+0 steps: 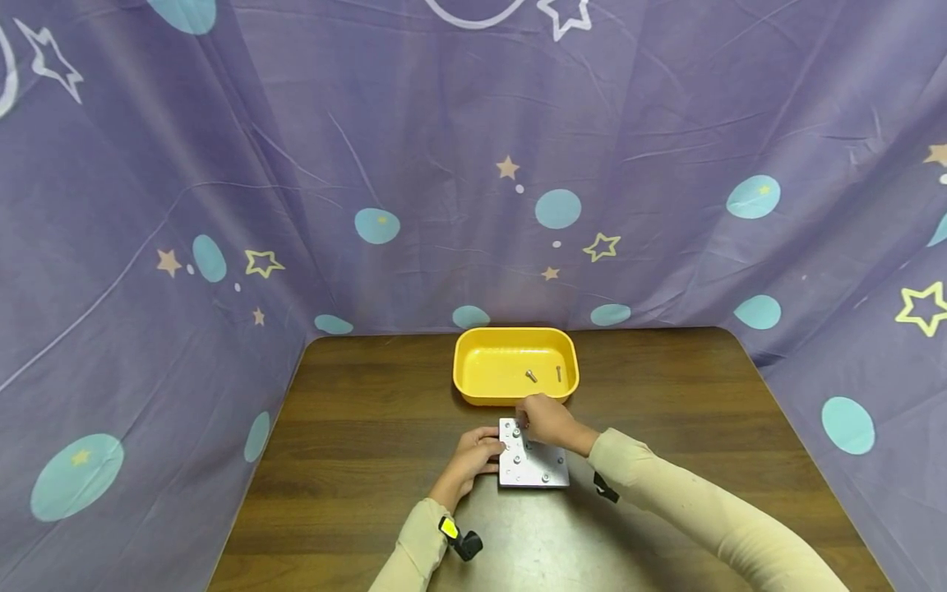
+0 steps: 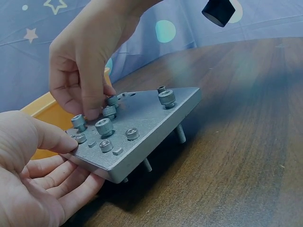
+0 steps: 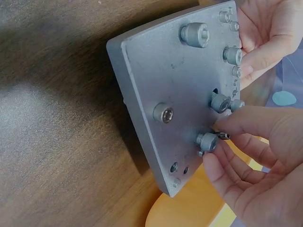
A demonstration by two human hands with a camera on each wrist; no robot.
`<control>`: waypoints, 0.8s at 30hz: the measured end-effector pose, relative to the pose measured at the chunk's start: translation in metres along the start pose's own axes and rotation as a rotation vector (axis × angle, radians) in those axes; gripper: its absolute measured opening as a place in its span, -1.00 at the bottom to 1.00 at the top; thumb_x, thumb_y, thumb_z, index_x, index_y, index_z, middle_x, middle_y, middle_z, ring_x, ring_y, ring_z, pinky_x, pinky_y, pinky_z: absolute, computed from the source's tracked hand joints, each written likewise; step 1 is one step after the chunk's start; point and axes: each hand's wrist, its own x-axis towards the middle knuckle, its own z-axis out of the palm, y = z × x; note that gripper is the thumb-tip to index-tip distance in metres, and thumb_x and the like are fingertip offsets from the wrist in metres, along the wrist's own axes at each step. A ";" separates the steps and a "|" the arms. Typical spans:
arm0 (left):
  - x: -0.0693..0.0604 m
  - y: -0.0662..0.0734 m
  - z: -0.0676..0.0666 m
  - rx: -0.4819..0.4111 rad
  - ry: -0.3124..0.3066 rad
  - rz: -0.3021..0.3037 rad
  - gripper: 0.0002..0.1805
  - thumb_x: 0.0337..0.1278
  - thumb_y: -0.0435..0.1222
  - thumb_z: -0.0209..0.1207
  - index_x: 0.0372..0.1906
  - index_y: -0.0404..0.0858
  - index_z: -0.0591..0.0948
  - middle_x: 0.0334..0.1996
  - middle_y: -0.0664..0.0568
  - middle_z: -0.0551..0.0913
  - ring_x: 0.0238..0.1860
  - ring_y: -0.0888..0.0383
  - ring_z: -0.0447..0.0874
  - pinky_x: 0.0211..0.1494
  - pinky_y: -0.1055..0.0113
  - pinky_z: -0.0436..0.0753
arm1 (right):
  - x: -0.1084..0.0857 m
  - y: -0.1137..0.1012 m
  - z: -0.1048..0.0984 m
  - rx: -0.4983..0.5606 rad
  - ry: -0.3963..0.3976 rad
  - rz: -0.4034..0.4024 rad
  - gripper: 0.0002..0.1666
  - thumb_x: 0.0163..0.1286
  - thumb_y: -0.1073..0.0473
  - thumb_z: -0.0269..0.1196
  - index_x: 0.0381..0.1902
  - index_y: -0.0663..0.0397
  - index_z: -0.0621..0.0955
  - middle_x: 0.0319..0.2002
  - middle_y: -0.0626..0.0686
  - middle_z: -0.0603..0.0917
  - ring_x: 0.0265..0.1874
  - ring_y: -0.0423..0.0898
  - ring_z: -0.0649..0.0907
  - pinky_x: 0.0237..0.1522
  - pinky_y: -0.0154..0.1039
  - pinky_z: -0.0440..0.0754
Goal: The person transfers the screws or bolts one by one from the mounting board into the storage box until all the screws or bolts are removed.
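A grey metal plate (image 1: 534, 470) with several socket-head bolts in it is tilted up off the table, bolt shanks sticking out below. My left hand (image 2: 38, 165) grips its left edge, thumb on top and fingers underneath. Over the plate's far part, my right hand (image 3: 265, 165) pinches a socket-head bolt (image 3: 208, 142) between thumb and fingers. A small dark screw (image 3: 223, 135) shows beside that bolt. Another bolt (image 3: 219, 101) stands close to the fingertips. Bare holes (image 3: 174, 167) show near one corner. In the left wrist view, the right fingers partly hide the pinched bolt.
A yellow bin (image 1: 473, 395) stands just behind the plate, with two loose bolts (image 1: 531, 376) lying inside. The brown wooden table (image 1: 348, 436) extends to both sides. A patterned purple curtain (image 1: 444, 164) hangs along the back and sides.
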 end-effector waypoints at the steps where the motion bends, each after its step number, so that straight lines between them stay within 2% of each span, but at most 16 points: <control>1: 0.000 0.000 0.000 0.000 0.000 0.002 -0.52 0.26 -0.38 0.21 0.25 -0.48 0.49 -0.08 -0.13 0.72 -0.20 0.18 0.66 -0.18 0.28 0.77 | 0.001 0.001 0.000 0.010 -0.004 0.009 -0.77 0.04 0.54 0.38 -0.57 0.13 0.64 -0.57 -0.04 0.62 -0.56 -0.19 0.47 -0.50 -0.31 0.47; 5: 0.000 0.000 0.000 0.000 0.001 -0.001 -0.52 0.26 -0.38 0.21 0.25 -0.48 0.49 -0.07 -0.14 0.72 -0.19 0.18 0.66 -0.17 0.27 0.77 | 0.002 0.002 0.001 0.024 0.002 0.025 -0.74 0.12 0.46 0.41 -0.62 0.09 0.61 -0.62 -0.08 0.57 -0.59 -0.22 0.41 -0.52 -0.35 0.40; 10: 0.001 -0.002 0.000 0.004 0.002 -0.004 -0.51 0.26 -0.37 0.22 0.26 -0.48 0.49 -0.04 -0.16 0.72 -0.17 0.16 0.67 -0.15 0.24 0.78 | 0.002 0.003 -0.001 0.017 0.024 0.016 -0.71 0.07 0.48 0.41 -0.67 0.08 0.61 -0.66 -0.08 0.59 -0.63 -0.24 0.40 -0.57 -0.37 0.39; 21: 0.000 -0.001 0.001 0.007 0.000 0.001 -0.51 0.26 -0.38 0.22 0.26 -0.49 0.48 -0.05 -0.15 0.72 -0.18 0.17 0.67 -0.16 0.25 0.78 | 0.000 -0.001 -0.006 -0.007 0.040 -0.069 -0.63 0.03 0.60 0.27 -0.76 0.08 0.56 -0.71 -0.09 0.51 -0.68 -0.25 0.35 -0.64 -0.41 0.31; 24: -0.001 0.000 0.001 0.005 -0.001 -0.001 -0.51 0.26 -0.39 0.21 0.26 -0.49 0.48 -0.05 -0.16 0.72 -0.18 0.18 0.67 -0.16 0.25 0.78 | 0.001 -0.002 -0.007 -0.002 0.042 -0.078 -0.66 0.01 0.61 0.27 -0.74 0.12 0.61 -0.71 -0.07 0.57 -0.68 -0.26 0.38 -0.65 -0.41 0.39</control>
